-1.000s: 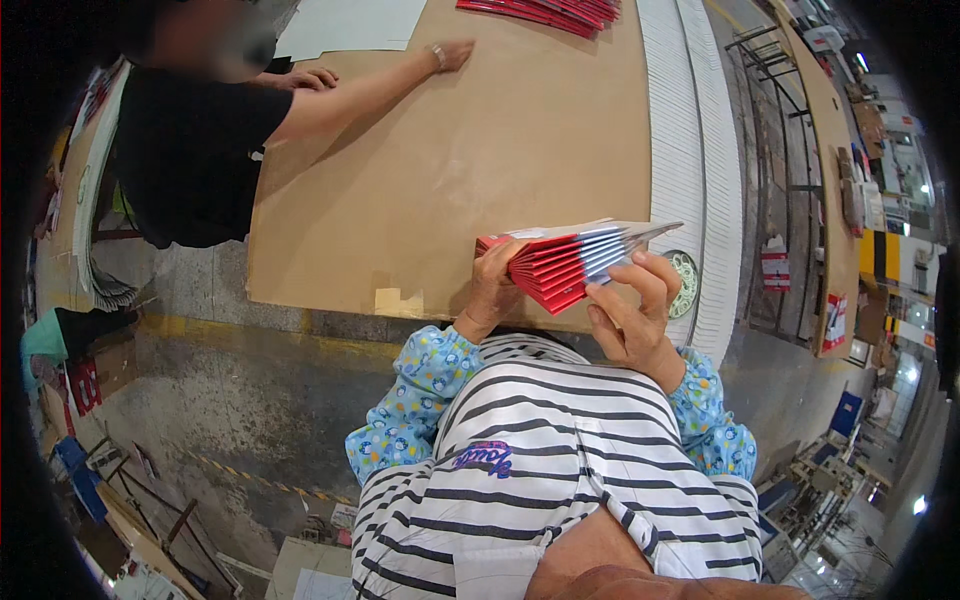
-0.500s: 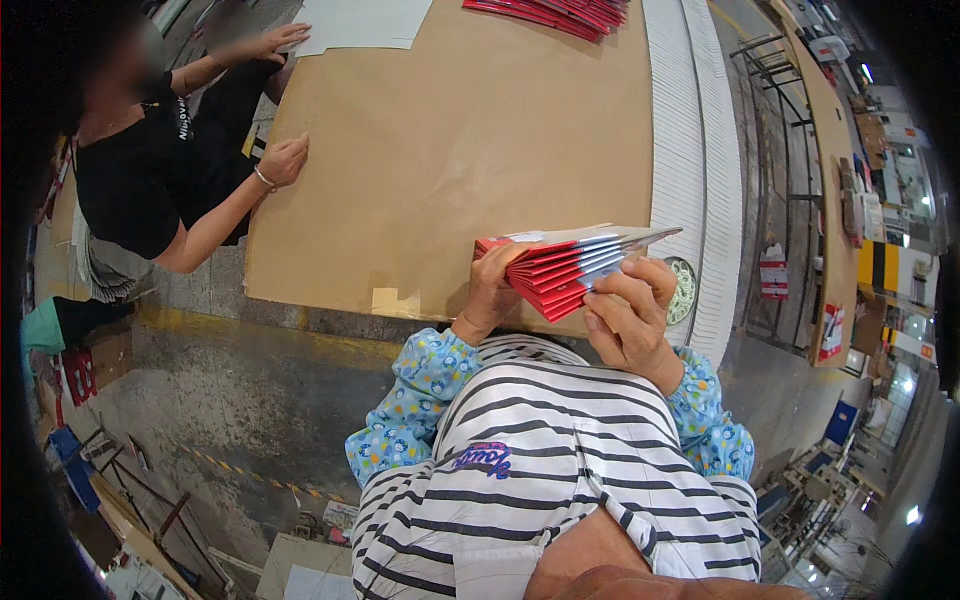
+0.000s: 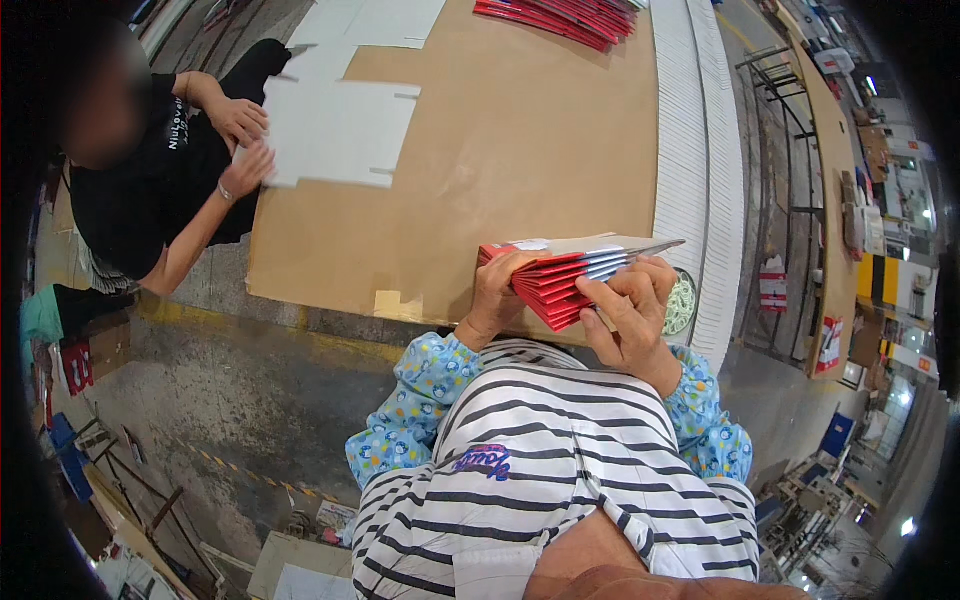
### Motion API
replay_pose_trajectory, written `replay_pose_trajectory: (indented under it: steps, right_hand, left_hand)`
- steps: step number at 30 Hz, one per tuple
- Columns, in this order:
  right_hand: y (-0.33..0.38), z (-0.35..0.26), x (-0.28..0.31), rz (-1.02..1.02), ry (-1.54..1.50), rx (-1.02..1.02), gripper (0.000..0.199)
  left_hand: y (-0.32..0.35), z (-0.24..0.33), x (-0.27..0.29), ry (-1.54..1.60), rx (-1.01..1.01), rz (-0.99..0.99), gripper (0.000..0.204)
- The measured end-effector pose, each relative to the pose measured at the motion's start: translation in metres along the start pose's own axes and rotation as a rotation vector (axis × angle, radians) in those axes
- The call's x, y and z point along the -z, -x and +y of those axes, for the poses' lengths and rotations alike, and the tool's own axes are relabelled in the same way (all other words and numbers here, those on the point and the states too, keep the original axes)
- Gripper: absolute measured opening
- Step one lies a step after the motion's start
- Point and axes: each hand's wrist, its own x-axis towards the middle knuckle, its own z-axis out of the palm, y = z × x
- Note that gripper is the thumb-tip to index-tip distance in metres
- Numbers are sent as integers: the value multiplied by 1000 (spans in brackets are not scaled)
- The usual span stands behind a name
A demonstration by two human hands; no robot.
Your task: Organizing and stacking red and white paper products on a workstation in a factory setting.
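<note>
Currently, left hand (image 3: 494, 292) holds red sheets (image 3: 547, 294); right hand (image 3: 634, 318) touches them.

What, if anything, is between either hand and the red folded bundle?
Nothing visible. The left hand holds the left end of the red folded bundle, and the right hand has its fingers at the right end. The round pale green item sits right of the right hand, not between.
</note>
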Motion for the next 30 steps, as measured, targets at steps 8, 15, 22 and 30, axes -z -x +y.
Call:
replay_pose_trajectory:
  steps: [8, 15, 22, 30]
  right_hand:
    - [-7, -2, 2, 49, 4, -12, 26]
    - [-6, 1, 2, 41, -24, 41, 22]
    - [-12, 7, -24, 83, -155, 85, 25]
    - [-54, 115, -19, 263, -265, -206, 17]
  left_hand:
    - [-4, 0, -2, 15, -10, -3, 31]
    - [-3, 4, -1, 32, -51, -28, 26]
    - [21, -10, 5, 56, 0, -73, 28]
    - [0, 1, 14, 447, 821, 212, 31]
